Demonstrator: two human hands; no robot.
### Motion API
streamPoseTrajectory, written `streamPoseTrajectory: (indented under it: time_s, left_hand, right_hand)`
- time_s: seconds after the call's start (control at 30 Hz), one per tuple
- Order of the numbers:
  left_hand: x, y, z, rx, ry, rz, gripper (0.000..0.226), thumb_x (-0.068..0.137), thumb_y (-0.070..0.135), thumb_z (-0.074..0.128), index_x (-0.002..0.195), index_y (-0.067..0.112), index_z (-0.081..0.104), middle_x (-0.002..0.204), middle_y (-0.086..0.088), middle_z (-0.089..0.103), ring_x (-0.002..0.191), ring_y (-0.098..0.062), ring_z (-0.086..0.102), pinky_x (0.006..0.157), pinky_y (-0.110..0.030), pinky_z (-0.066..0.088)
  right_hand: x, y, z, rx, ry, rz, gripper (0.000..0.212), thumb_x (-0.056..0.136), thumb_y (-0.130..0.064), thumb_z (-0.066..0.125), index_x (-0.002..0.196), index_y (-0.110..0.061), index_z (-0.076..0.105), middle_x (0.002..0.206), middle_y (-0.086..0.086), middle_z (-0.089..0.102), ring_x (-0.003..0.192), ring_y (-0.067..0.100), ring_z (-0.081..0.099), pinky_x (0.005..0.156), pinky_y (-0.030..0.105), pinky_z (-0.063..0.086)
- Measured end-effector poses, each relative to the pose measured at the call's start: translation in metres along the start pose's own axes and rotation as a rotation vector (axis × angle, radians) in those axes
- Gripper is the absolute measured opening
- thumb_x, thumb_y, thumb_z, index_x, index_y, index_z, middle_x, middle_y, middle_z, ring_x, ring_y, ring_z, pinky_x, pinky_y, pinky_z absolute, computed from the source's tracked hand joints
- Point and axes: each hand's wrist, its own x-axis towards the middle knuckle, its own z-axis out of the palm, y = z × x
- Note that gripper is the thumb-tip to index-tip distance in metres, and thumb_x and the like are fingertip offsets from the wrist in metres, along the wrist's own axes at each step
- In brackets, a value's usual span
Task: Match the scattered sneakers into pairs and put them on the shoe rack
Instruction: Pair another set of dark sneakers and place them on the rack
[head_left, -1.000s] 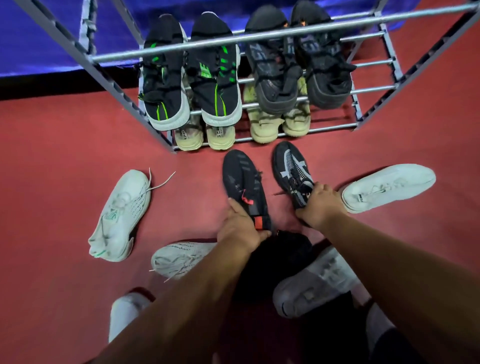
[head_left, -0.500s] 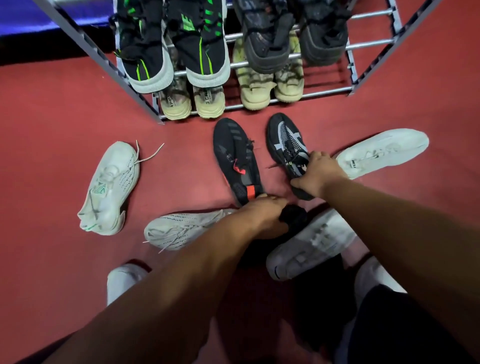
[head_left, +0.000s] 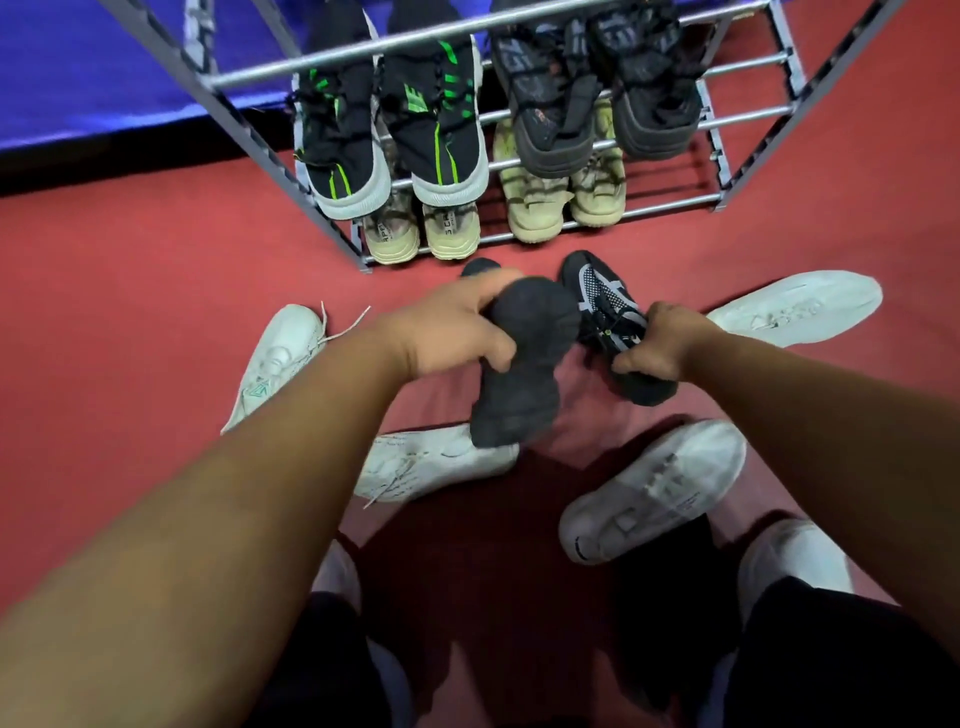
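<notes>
My left hand (head_left: 447, 327) is shut on a dark grey sneaker (head_left: 524, 374), held off the floor with its knobbly sole towards me. My right hand (head_left: 654, 343) grips the heel end of a black sneaker with a white pattern (head_left: 597, 291), which points at the rack. The toe of another black sneaker (head_left: 480, 267) peeks out behind my left hand; the rest of it is hidden. The grey metal shoe rack (head_left: 519, 21) stands ahead and holds black-and-green, dark grey and beige pairs.
Several white sneakers lie on the red floor: one at the left (head_left: 280, 358), one below my left hand (head_left: 431, 462), one near my right foot (head_left: 654, 488) and one at the far right (head_left: 795, 306). A blue surface (head_left: 78, 78) lies beyond the rack.
My left hand left the black sneaker with the red tab, took the dark grey sneaker near my feet and lifted it, sole up. My right hand kept its hold on the patterned sneaker.
</notes>
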Motion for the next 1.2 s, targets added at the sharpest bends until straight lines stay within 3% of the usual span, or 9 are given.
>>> streamPoseTrajectory:
  time_s: [0.13,0.23,0.33,0.47,0.57,0.7,0.93,1.1,1.2]
  left_hand:
    - [-0.028,0.035,-0.038,0.108,0.111,0.232,0.064,0.068,-0.009,0.073,0.125,0.017,0.061,0.105,0.003,0.066,0.097,-0.01,0.063,0.087,-0.03,0.052]
    - [-0.031,0.021,-0.035,0.665,0.237,0.395,0.052,0.07,0.022,0.071,0.121,0.027,0.063,0.108,0.006,0.06,0.102,-0.018,0.056,0.093,-0.035,0.047]
    - [-0.022,-0.044,-0.01,0.936,0.211,0.199,0.052,0.075,0.029,0.069,0.124,0.038,0.056,0.117,-0.001,0.058,0.106,-0.028,0.053,0.096,-0.044,0.048]
    - [-0.03,-0.13,0.038,0.555,0.208,-0.124,0.063,0.081,0.006,0.075,0.138,0.027,0.058,0.137,-0.003,0.05,0.118,-0.027,0.062,0.103,-0.022,0.042]
    - [-0.03,-0.156,0.063,0.2,0.458,-0.155,0.058,0.075,0.01,0.076,0.125,0.032,0.055,0.126,0.006,0.05,0.113,-0.02,0.064,0.104,-0.035,0.051]
    - [-0.019,-0.147,0.071,0.158,0.537,-0.244,0.06,0.075,0.022,0.077,0.125,0.03,0.045,0.12,0.011,0.037,0.098,-0.021,0.066,0.084,-0.05,0.061]
    - [0.012,-0.134,0.07,0.078,0.55,-0.487,0.089,0.059,0.064,0.085,0.121,0.019,0.039,0.122,0.003,0.053,0.116,-0.022,0.063,0.102,-0.042,0.054]
    - [0.029,-0.122,0.069,0.094,0.462,-0.569,0.106,0.041,0.06,0.093,0.12,0.017,0.038,0.121,-0.004,0.062,0.112,-0.025,0.064,0.099,-0.042,0.056]
    - [0.038,-0.107,0.074,0.094,0.519,-0.592,0.089,0.05,0.043,0.086,0.119,0.016,0.038,0.12,-0.005,0.061,0.109,-0.028,0.065,0.095,-0.044,0.058]
  right_hand:
    - [-0.008,-0.005,-0.002,0.086,-0.028,0.017,0.077,0.072,-0.052,0.086,0.127,-0.006,0.059,0.107,0.013,0.064,0.094,0.032,0.061,0.076,0.032,0.045]
    - [-0.016,-0.005,0.002,0.07,-0.021,0.024,0.077,0.072,-0.051,0.086,0.127,-0.005,0.058,0.103,0.013,0.063,0.093,0.032,0.061,0.075,0.032,0.046]
    - [-0.022,-0.006,0.01,0.046,-0.005,0.041,0.079,0.071,-0.05,0.086,0.129,-0.004,0.056,0.104,0.013,0.063,0.094,0.033,0.062,0.077,0.033,0.049]
    - [-0.026,-0.011,0.027,-0.018,0.014,0.065,0.089,0.071,-0.054,0.082,0.136,-0.002,0.051,0.126,0.02,0.063,0.113,0.037,0.065,0.092,0.037,0.054]
    - [-0.022,-0.018,0.04,-0.094,0.036,0.092,0.101,0.07,-0.062,0.07,0.144,0.001,0.043,0.136,0.023,0.055,0.125,0.04,0.057,0.105,0.044,0.05]
    - [-0.021,-0.034,0.052,-0.165,0.099,0.057,0.102,0.084,-0.063,0.068,0.153,0.001,0.029,0.142,0.022,0.043,0.133,0.045,0.046,0.107,0.05,0.044]
    - [-0.01,-0.04,0.044,-0.087,0.089,0.128,0.108,0.087,-0.058,0.072,0.158,0.003,0.018,0.153,0.024,0.033,0.14,0.048,0.04,0.113,0.052,0.039]
    - [-0.003,-0.029,0.038,0.032,0.125,0.097,0.082,0.089,-0.045,0.072,0.148,0.0,0.038,0.145,0.024,0.045,0.134,0.047,0.048,0.11,0.051,0.044]
    - [-0.001,-0.027,0.026,0.004,0.159,-0.084,0.039,0.088,-0.04,0.065,0.112,-0.009,0.065,0.113,0.016,0.067,0.112,0.041,0.064,0.088,0.04,0.053]
